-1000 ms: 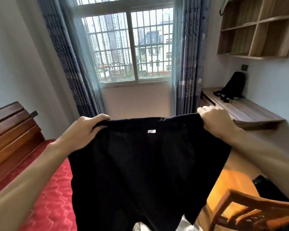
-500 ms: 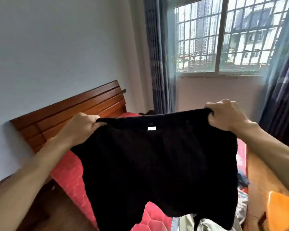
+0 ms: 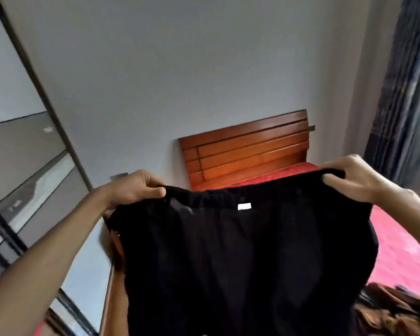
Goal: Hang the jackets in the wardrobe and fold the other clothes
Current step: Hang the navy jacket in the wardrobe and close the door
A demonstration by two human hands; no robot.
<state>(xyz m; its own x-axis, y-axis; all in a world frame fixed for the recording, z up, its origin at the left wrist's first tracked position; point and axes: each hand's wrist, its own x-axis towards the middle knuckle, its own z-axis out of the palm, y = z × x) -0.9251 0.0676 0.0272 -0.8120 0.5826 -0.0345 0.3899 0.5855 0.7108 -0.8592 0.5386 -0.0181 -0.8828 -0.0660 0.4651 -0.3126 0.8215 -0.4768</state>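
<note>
Black garment held up, left hand and right hand gripping its top edge, red bed behind

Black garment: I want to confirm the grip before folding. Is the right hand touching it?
Touching. The head view shows the right hand gripping the top edge of the black garment, with no gap between them.

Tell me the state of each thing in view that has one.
black garment: unfolded, held up, hanging spread.
left hand: grips garment's top edge.
right hand: grips garment's top edge.
brown clothes: crumpled, unfolded.
curtain: hanging gathered.
</note>
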